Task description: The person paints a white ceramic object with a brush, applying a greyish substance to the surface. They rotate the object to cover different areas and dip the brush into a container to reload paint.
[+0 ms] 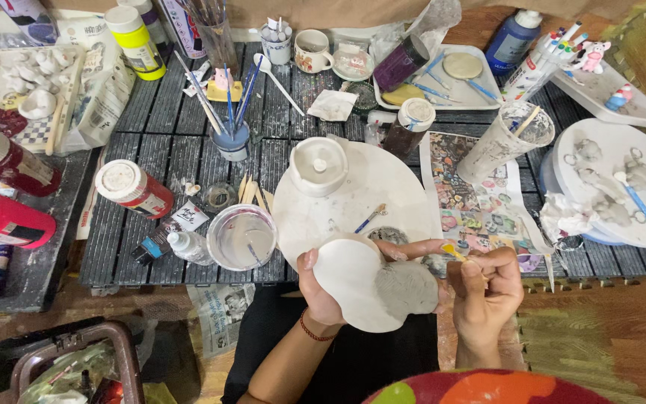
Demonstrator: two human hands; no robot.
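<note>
White, unglazed clay makes up the piece point(360, 288) under work: a rounded, bulbous form with a grey wet or painted patch on the side facing the right hand. It is being held in the air over the person's lap, just in front of the near edge of the worktop point(188, 161), below the round white board point(383, 191).

The left hand point(319, 295) is cupping the piece from the left, thumb over the top edge and fingers wrapped behind; it is clamped on the piece. The right hand point(487, 292) is closed around a thin yellow-tipped tool point(454, 252), apparently a brush, whose tip is resting at or just beside the grey patch. The hands are sitting near each other, but not touching.

Judgement on technique: the step is going best with the left hand turning the piece while the right hand works in short, light strokes, keeping fingers off the grey area to avoid smears.

Orientation: the long axis is running roughly left to right, tilted slightly down toward the right. The broad pale end is pointing left; the grey end is pointing toward the right hand.

A cup of cloudy water point(242, 237) is standing near.
</note>
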